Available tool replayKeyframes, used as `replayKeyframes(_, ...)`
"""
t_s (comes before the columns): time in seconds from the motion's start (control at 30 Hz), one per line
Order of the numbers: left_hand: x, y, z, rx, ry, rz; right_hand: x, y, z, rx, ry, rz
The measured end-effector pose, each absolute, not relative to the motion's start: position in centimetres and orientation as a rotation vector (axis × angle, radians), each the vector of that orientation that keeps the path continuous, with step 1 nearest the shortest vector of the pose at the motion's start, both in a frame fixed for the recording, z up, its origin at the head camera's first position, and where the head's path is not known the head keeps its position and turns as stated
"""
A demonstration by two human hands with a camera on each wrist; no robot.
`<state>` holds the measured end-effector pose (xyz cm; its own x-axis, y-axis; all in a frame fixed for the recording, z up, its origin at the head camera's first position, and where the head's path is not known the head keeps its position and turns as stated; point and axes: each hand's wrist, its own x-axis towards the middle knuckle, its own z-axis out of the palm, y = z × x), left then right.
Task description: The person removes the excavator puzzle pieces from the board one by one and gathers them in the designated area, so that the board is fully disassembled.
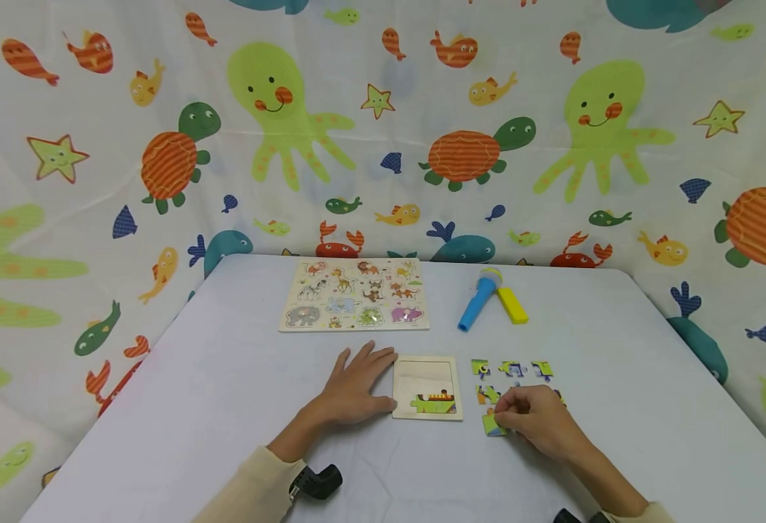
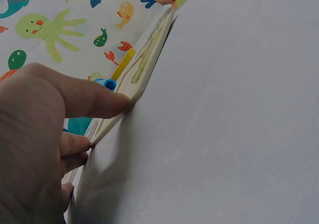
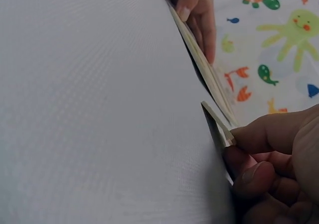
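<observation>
A square wooden puzzle tray [image 1: 424, 369] lies on the table, with a few joined puzzle pieces [image 1: 435, 403] in its lower right part. At its left edge, my left hand [image 1: 356, 385] is spread, the thumb and fingertips touching the rim. To the right of the tray, my right hand [image 1: 539, 420] pinches a green and blue puzzle piece [image 1: 492, 424] between thumb and finger. That piece [image 3: 218, 123] looks tilted up from the cloth in the right wrist view. Several loose pieces [image 1: 512, 369] lie just beyond the right hand, some partly hidden by it.
Behind the tray lies an animal peg puzzle board [image 1: 354, 294]. A blue toy microphone [image 1: 479, 299] and a yellow block [image 1: 512, 306] lie at the back right. White cloth [image 1: 226, 392] covers the table, and a sea-animal curtain [image 1: 396, 87] hangs behind it.
</observation>
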<state>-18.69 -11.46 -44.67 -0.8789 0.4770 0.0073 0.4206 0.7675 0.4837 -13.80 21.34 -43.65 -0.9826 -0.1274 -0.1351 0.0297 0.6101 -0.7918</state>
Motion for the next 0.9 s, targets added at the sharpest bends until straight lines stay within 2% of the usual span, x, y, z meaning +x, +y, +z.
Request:
replayKeyframes(0.53, -18.74, -11.41, -44.71, 0.72, 2.848, 0.725, -13.72, 21.43, -44.04, 0.007, 2.733, -1.272)
replayKeyframes(0.9, -18.71, -11.41, -44.73, 0.72, 2.855, 0.714, -13.98, 22.3, -44.37, -0.172, 2.703, -1.281)
